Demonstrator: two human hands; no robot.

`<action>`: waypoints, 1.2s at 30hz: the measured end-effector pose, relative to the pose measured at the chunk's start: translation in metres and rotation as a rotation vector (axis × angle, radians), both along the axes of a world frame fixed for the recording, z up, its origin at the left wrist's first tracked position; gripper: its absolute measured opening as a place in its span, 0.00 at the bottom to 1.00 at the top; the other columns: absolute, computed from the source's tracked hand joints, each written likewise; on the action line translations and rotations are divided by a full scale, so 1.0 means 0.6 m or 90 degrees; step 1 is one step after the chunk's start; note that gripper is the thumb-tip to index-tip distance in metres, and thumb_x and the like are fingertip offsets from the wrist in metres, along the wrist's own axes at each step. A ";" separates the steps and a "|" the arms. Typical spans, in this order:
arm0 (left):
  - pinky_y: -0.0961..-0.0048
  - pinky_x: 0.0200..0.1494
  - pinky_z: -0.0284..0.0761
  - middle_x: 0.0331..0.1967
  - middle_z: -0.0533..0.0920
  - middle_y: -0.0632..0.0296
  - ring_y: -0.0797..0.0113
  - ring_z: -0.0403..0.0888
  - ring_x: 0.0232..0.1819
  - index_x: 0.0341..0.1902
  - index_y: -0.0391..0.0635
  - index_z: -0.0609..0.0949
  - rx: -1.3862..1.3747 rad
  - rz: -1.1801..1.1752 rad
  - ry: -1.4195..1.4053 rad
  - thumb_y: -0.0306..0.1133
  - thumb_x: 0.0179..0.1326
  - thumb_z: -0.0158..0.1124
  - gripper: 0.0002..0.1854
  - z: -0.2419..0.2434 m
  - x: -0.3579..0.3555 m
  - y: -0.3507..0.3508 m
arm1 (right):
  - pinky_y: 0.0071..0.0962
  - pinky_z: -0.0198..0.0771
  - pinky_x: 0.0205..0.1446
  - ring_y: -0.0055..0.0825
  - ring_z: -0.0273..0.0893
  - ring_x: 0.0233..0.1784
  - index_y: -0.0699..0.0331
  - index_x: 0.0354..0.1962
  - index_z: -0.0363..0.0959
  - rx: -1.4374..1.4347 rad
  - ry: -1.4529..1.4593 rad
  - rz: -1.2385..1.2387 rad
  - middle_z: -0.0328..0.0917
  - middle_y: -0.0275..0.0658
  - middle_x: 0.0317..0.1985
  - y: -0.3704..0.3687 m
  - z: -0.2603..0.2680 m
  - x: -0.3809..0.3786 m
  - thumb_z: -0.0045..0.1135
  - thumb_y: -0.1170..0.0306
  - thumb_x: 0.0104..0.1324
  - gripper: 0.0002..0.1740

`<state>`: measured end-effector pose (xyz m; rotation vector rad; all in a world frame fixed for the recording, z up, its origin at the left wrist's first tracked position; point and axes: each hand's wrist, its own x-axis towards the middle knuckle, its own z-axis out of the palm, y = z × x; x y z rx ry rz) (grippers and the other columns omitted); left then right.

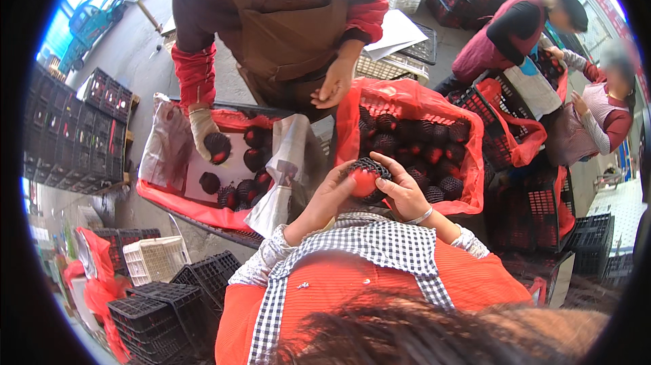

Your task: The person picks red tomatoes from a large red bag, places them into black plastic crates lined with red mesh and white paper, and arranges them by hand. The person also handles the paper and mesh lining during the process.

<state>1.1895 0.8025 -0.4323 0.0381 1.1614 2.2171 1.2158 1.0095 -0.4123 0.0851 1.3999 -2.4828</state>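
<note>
Between my two hands is a round red fruit (364, 182), partly covered by a black foam net sleeve (370, 165). My left hand (333, 187) grips it from the left, thumb on the bare red skin. From the right, my right hand (404, 189) holds the netted side with thumb and fingers. Just beyond my hands, a crate lined with red plastic (473, 161) holds many netted fruits (435, 154). To the left stands a second lined crate (203, 215), with netted fruits (246, 189) on a white sheet (196, 182).
Across from me, a co-worker in a brown apron (290, 29) lowers a gloved hand (201, 131) holding a netted fruit (217, 147) over the left crate. Two more people work at the right. Stacked black crates (76, 131) stand far left; more black crates (157, 314) lie lower left.
</note>
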 end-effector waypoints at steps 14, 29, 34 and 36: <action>0.50 0.67 0.74 0.64 0.67 0.48 0.40 0.72 0.69 0.65 0.50 0.72 -0.276 0.300 0.828 0.20 0.43 0.80 0.43 -0.028 0.062 -0.213 | 0.46 0.77 0.66 0.47 0.78 0.59 0.63 0.43 0.77 0.520 0.878 0.100 0.76 0.47 0.54 -0.163 0.003 -0.016 0.67 0.83 0.53 0.18; 0.70 0.66 0.71 0.55 0.79 0.60 0.69 0.77 0.58 0.67 0.41 0.71 -0.226 0.024 0.118 0.30 0.51 0.79 0.39 -0.029 0.056 -0.355 | 0.35 0.72 0.70 0.30 0.67 0.72 0.61 0.72 0.59 0.420 0.270 0.487 0.65 0.39 0.69 -0.222 0.002 -0.022 0.73 0.76 0.61 0.45; 0.69 0.44 0.84 0.47 0.83 0.51 0.66 0.84 0.43 0.64 0.32 0.67 -0.620 0.109 0.078 0.31 0.46 0.82 0.44 -0.114 -0.128 -0.516 | 0.29 0.73 0.67 0.28 0.77 0.61 0.67 0.64 0.69 0.481 0.007 0.247 0.75 0.41 0.58 -0.149 -0.042 0.019 0.64 0.76 0.67 0.28; 0.64 0.51 0.84 0.45 0.84 0.43 0.53 0.88 0.47 0.68 0.30 0.57 -0.897 0.084 0.002 0.35 0.43 0.82 0.54 -0.183 -0.197 -0.559 | 0.28 0.74 0.65 0.26 0.78 0.59 0.69 0.62 0.71 0.468 -0.104 0.129 0.79 0.39 0.54 -0.122 -0.059 0.039 0.62 0.76 0.69 0.24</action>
